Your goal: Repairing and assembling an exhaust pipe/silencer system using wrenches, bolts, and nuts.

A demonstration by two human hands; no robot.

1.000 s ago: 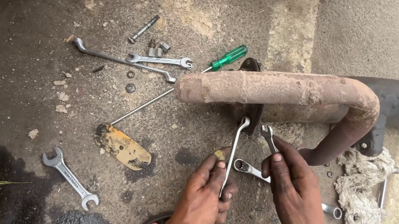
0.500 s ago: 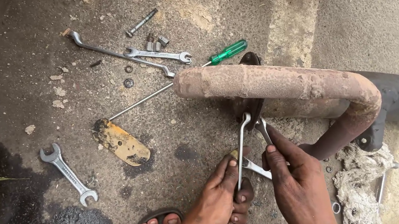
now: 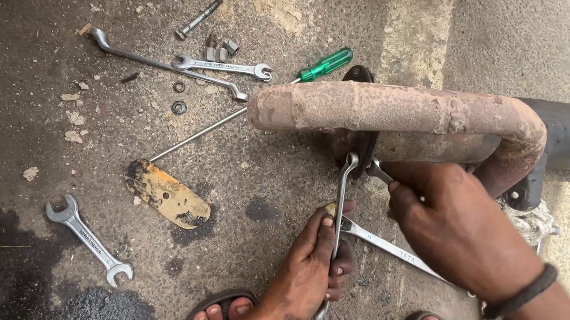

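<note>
From the head view, we see our left hand [image 3: 312, 265] curled around the shaft of a slim silver ring spanner [image 3: 338, 227], whose ring end sits beneath the rusty, curved exhaust pipe [image 3: 398, 109] just above the hand. Our right hand [image 3: 456, 224] closes on a second silver spanner [image 3: 388, 246], which crosses beneath the first between both hands. Well to the left of our left hand lie an open-ended steel wrench [image 3: 88, 240] and a worn yellow flat plate [image 3: 168, 194]; a green-handled screwdriver [image 3: 323, 65] rests beyond the pipe.
</note>
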